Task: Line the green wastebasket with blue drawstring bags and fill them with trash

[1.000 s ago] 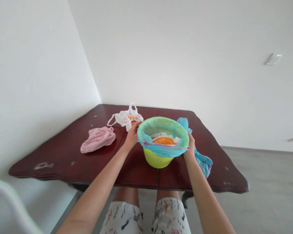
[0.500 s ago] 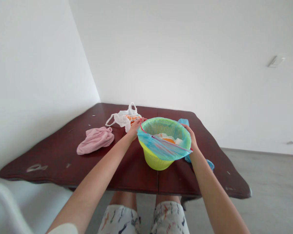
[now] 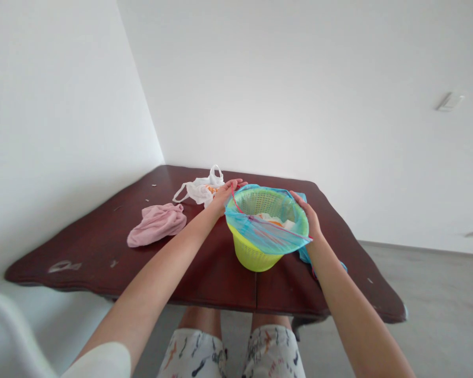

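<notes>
A yellow-green plastic basket (image 3: pixel 256 256) stands upright near the table's front edge. A thin blue garbage bag (image 3: pixel 262 236) with a red drawstring drapes over its rim and crosses part of the opening. White and orange crumpled things (image 3: pixel 278 220) show inside the basket. My left hand (image 3: pixel 229 194) is at the rim's far left, holding the bag's edge, its fingers fairly straight and the red drawstring running across them. On the right side, my right hand (image 3: pixel 308 216) curves round the rim with the bag's edge under its fingers. Its fingertips are partly hidden.
A pink cloth (image 3: pixel 157 224) lies on the dark red wooden table (image 3: pixel 216 275), at left. Behind my left hand is a white plastic bag (image 3: pixel 200 190) with something orange. More blue plastic (image 3: pixel 305 255) lies beyond my right wrist. White walls border the table's back and left.
My left hand has shifted farther along the rim, away from me, its fingers straighter. My right hand has moved slightly up the rim. The bag's far edge now stands higher.
</notes>
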`<control>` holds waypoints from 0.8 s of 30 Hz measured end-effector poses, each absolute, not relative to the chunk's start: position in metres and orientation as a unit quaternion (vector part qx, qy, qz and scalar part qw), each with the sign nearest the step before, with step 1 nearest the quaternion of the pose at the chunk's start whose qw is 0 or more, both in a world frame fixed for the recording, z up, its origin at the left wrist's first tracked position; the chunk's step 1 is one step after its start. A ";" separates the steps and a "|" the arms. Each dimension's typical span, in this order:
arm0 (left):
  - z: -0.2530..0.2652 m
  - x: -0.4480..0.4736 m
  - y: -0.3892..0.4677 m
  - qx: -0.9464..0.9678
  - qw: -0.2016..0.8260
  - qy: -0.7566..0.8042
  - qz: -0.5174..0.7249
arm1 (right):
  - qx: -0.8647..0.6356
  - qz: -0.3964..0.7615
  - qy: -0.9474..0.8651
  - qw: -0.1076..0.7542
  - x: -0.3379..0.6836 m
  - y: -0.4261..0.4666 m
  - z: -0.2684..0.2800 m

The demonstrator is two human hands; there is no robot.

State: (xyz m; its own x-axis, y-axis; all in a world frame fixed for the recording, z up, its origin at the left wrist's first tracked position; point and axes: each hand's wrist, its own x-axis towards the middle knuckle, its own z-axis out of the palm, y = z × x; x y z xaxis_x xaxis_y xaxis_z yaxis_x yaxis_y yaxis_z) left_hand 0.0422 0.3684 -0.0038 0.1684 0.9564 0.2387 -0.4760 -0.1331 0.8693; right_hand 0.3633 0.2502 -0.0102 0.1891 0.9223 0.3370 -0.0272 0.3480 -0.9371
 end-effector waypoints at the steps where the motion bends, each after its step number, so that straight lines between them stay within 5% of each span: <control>1: -0.001 0.044 0.370 0.465 0.603 0.255 0.596 | -0.427 0.389 -0.505 0.641 0.364 0.250 -0.008; 12: 0.034 0.029 0.349 0.506 0.570 0.211 0.612 | -0.408 0.432 -0.469 0.654 0.378 0.233 0.021; 20: 0.052 -0.018 0.316 0.583 0.556 0.265 0.530 | -0.487 0.562 -0.426 0.515 0.405 0.162 0.017; 24: 0.063 -0.029 0.307 0.596 0.485 0.330 0.547 | -0.461 0.574 -0.444 0.511 0.405 0.132 0.022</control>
State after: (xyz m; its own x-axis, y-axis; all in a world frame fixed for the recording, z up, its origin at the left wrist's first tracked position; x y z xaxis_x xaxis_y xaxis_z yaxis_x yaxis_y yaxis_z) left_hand -0.0293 0.3071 0.0631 0.1827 0.9252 0.3325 -0.1378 -0.3108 0.9404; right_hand 0.4046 0.1323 0.0219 -0.0530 0.9957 -0.0757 -0.1764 -0.0839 -0.9807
